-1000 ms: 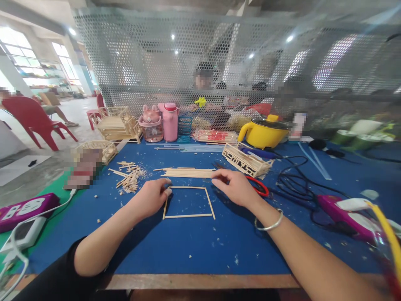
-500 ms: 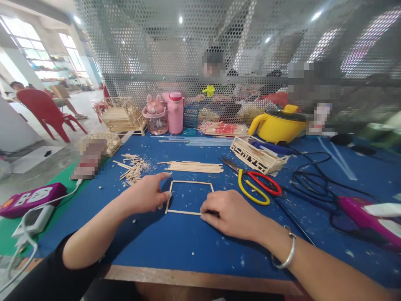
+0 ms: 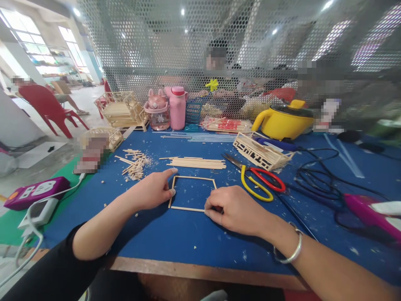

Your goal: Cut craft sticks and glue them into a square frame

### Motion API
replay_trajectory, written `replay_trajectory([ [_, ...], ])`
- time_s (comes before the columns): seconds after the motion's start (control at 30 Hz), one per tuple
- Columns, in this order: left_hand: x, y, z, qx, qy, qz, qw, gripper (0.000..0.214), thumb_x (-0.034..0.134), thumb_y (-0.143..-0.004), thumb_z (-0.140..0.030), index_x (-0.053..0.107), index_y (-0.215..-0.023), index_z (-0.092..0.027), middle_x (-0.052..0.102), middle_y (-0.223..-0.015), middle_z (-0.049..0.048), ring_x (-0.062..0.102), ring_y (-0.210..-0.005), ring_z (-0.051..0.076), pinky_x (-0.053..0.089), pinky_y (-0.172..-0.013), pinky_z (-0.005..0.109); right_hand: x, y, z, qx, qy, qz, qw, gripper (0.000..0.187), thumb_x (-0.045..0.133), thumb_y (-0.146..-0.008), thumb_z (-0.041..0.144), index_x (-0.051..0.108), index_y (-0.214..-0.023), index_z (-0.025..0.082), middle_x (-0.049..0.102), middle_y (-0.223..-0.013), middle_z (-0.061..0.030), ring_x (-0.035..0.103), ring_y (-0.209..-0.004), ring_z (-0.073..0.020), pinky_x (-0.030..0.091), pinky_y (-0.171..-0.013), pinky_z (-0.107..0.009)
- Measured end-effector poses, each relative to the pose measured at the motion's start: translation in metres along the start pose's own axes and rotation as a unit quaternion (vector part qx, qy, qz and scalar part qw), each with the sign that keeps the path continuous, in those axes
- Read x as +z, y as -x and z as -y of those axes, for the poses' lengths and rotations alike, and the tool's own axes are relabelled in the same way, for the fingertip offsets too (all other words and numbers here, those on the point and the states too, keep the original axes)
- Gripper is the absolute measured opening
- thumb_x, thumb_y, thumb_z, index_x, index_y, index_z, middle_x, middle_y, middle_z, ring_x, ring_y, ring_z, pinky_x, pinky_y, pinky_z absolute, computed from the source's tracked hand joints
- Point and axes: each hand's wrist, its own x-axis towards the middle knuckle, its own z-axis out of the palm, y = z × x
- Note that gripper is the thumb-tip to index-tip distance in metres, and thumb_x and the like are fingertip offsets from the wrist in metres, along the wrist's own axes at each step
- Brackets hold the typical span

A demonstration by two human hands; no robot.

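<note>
A square frame of thin wooden sticks lies flat on the blue table mat. My left hand rests against the frame's left side, index finger stretched to its far left corner, thumb pressing the left stick. My right hand is curled over the frame's near right corner, fingertips pinched on the stick there. A row of loose long sticks lies just beyond the frame.
Red and yellow scissors lie right of the frame. Cut stick scraps, a stick basket, a yellow pot, pink bottles, black cables, a glue gun and a purple power strip surround it. People sit behind the mesh screen.
My right hand came back from the loose sticks to the frame's near right corner. My left hand stayed at the left side, its index finger now stretched out. The view shifted a little.
</note>
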Motion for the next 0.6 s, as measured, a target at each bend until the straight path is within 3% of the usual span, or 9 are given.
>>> replay_trajectory([
  [0.6,0.0008,0.0001,0.0013,-0.004,0.002,-0.007,1.000,0.063,0.051,-0.075,-0.028,0.035,-0.136,-0.022,0.068,-0.073,-0.0004,0.063,-0.066,0.018,0.039,-0.056,0.024,0.0023,-0.0033,0.0076,0.028,-0.006,0.005,1.000,0.016,0.054,-0.076,0.021,0.066,-0.067,0.021,0.067,-0.067,0.0003,0.056,-0.061,-0.0118,0.037,-0.058,-0.022],
])
